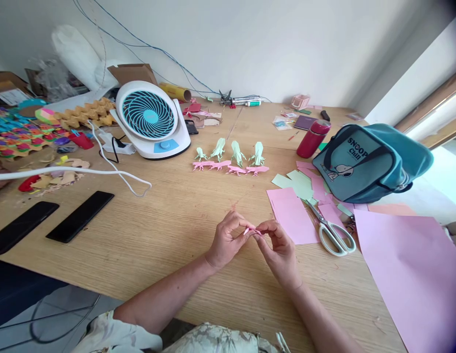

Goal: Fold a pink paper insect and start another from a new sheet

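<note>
Between my fingertips is a small folded piece of pink paper (252, 230), mostly covered by the fingers. My left hand (229, 239) pinches its left end, and my right hand (279, 250) pinches the right end. The two hands nearly touch above the table's front part. Beyond them stands a row of folded paper insects: several pale green ones (236, 153) at the back and several pink ones (237, 170) in front. Just right of my right hand lie pink paper sheets (294, 215) and white-handled scissors (334, 235).
A white fan (150, 120) stands at the back left. Two black phones (81, 216) and a white cable (119, 172) lie at left. To the right are a red flask (313, 138), a teal bag (360, 162), green paper pieces (296, 182) and a large pink sheet (407, 264).
</note>
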`<state>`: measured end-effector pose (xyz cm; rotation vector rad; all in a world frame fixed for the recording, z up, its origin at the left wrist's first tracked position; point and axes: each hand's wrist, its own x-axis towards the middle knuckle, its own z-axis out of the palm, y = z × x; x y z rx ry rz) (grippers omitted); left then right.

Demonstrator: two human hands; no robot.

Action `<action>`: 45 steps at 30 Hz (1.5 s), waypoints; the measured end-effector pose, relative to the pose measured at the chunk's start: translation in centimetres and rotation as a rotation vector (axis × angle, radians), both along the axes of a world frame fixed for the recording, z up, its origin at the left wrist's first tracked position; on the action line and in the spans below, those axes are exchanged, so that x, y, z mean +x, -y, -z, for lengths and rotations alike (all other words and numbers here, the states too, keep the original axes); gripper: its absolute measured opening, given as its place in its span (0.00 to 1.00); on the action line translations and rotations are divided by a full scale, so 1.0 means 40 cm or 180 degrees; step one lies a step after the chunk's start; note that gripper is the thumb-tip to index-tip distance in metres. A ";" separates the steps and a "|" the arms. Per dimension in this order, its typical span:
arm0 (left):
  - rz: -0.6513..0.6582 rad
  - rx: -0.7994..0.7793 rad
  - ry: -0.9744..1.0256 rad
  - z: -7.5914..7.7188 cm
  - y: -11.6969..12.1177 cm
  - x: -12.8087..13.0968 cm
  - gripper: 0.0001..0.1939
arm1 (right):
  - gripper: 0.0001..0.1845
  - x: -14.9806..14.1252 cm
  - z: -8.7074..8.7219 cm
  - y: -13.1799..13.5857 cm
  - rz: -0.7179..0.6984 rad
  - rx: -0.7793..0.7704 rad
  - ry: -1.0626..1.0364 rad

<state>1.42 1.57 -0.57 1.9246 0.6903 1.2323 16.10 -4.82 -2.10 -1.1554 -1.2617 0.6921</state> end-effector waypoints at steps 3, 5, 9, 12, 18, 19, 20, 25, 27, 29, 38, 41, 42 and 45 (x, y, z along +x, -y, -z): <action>0.0029 0.0048 0.0048 0.006 -0.003 0.002 0.03 | 0.03 0.001 -0.002 0.001 -0.0009 0.0083 -0.0016; 0.0054 0.0059 0.0102 0.008 -0.004 0.004 0.03 | 0.02 0.002 -0.004 0.000 -0.0012 0.0128 -0.0079; 0.0131 0.0026 0.0095 0.002 -0.001 0.008 0.04 | 0.01 0.003 -0.009 -0.004 -0.0038 0.0174 -0.0368; 0.0111 -0.0095 0.0166 -0.001 0.002 0.010 0.04 | 0.02 0.006 -0.012 -0.007 -0.0060 0.0113 -0.0510; 0.0136 -0.0468 0.0212 0.007 0.002 0.012 0.05 | 0.07 0.012 -0.019 -0.014 0.0099 -0.0096 -0.0685; 0.0133 -0.0503 0.0215 0.009 0.001 0.012 0.05 | 0.08 0.012 -0.020 -0.015 0.0080 -0.0142 -0.0744; 0.0146 -0.0547 0.0225 0.010 0.001 0.012 0.05 | 0.08 0.010 -0.021 -0.016 0.0031 -0.0198 -0.0826; 0.0212 -0.0950 0.0328 0.019 0.000 0.011 0.07 | 0.09 0.001 -0.014 -0.019 -0.0293 -0.0573 -0.1276; 0.0249 -0.1182 0.0321 0.020 0.000 0.013 0.08 | 0.09 -0.001 -0.004 -0.020 -0.0343 -0.0668 -0.1286; 0.0276 -0.1393 0.0348 0.018 0.001 0.015 0.09 | 0.09 0.001 0.010 -0.021 -0.0362 -0.0712 -0.1228; 0.0607 -0.2299 0.0544 0.003 -0.004 0.018 0.13 | 0.13 0.017 0.047 -0.029 -0.0323 -0.0844 -0.0720; 0.0572 -0.2240 0.0588 0.006 -0.007 0.019 0.13 | 0.11 0.017 0.043 -0.028 -0.0322 -0.0813 -0.0616; 0.0543 -0.2176 0.0580 0.007 -0.007 0.019 0.13 | 0.12 0.017 0.041 -0.028 -0.0315 -0.0810 -0.0590; 0.0510 -0.1943 0.0431 0.009 -0.006 0.019 0.12 | 0.12 0.018 0.034 -0.026 -0.0277 -0.0816 -0.0552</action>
